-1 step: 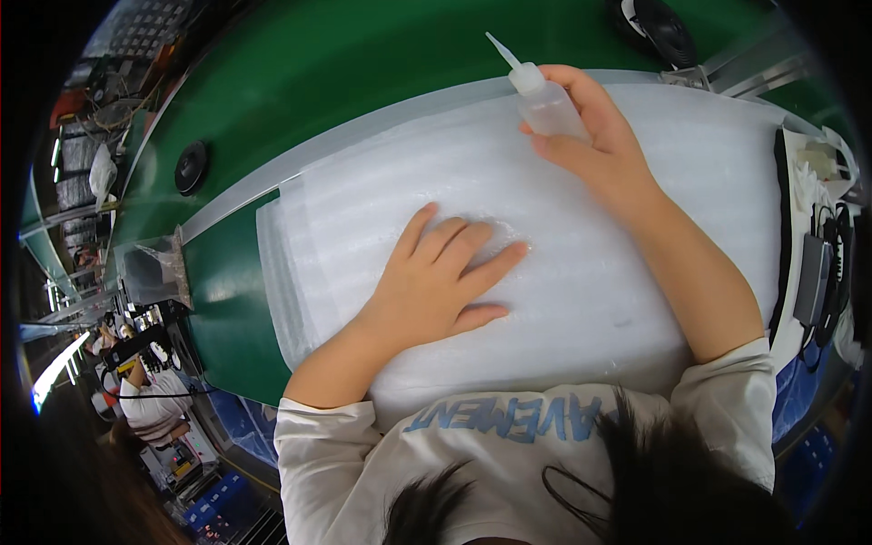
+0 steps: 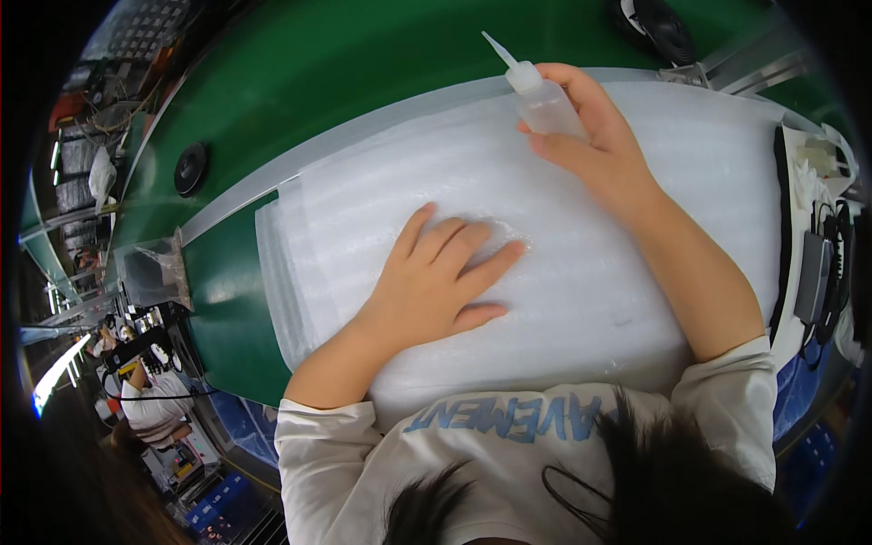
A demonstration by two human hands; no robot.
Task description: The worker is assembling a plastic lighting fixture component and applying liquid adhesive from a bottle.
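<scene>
A translucent squeeze bottle (image 2: 550, 109) with a long pointed nozzle is gripped in my right hand (image 2: 604, 136). Its nozzle tilts up and to the left, past the far edge of the white foam sheeting (image 2: 581, 291). My left hand (image 2: 436, 272) lies flat on that sheeting with fingers spread and nothing held. Around its fingertips the foam looks wrinkled and shiny. The sheeting covers most of the work surface before me.
A green belt (image 2: 363, 82) runs behind a metal rail (image 2: 363, 132). On it lie a black round object (image 2: 191, 168) at left and a black object (image 2: 658, 32) at far right. Cables and a grey adapter (image 2: 811, 277) sit right. Another person (image 2: 154, 404) is at lower left.
The bottle in my right hand has shifted very slightly to the left. My left hand stays in practically the same place on the foam.
</scene>
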